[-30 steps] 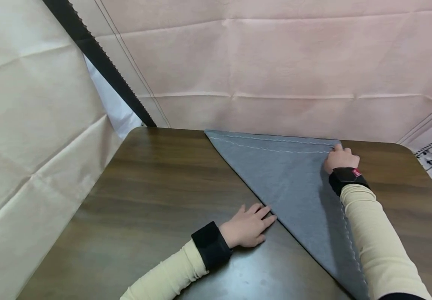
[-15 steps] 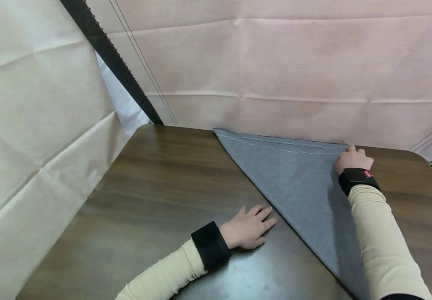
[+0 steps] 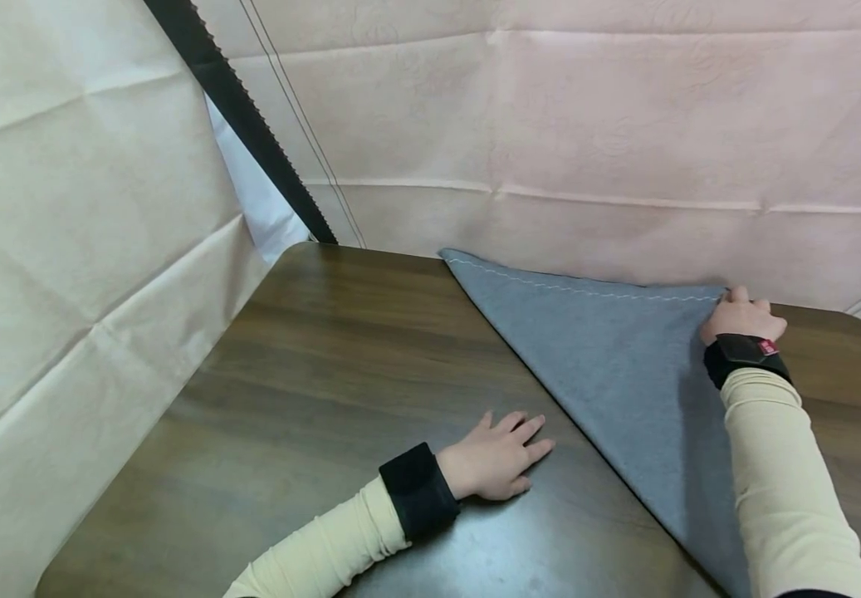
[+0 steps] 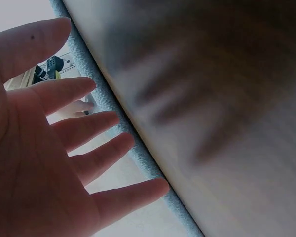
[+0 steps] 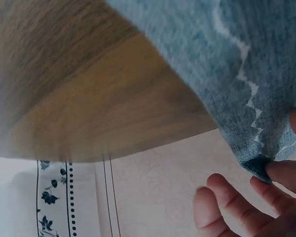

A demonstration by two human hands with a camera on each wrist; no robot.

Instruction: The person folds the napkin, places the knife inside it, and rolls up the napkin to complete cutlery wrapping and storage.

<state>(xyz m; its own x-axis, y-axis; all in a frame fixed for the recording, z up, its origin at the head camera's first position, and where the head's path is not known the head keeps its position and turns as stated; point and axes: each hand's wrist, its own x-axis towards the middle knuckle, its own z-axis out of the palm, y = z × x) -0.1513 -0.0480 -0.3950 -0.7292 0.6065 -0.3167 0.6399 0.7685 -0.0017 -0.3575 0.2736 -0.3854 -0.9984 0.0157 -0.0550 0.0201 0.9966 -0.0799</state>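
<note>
- R hand (image 3: pixel 744 320) pinches corner of blue-grey triangular stitched cloth (image 3: pixel 609 365), prob to pull it taut
- Cloth lies on brown wood-grain table (image 3: pixel 288 399)
- L hand (image 3: pixel 493 458) spread just beside it, prob for support

matt woven blue-grey cloth (image 3: pixel 609 365), smooth wood-grained tabletop (image 3: pixel 288 399) with a glossy sheen, creased matt sheeting (image 3: pixel 624 116).

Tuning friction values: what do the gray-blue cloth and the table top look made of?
Gray-blue cloth: probably woven fabric, matte; fibrous texture and white zigzag stitching show in the right wrist view.
Table top: wood or wood-look laminate, satin; brown grain, soft glare. Can't tell which.
</note>
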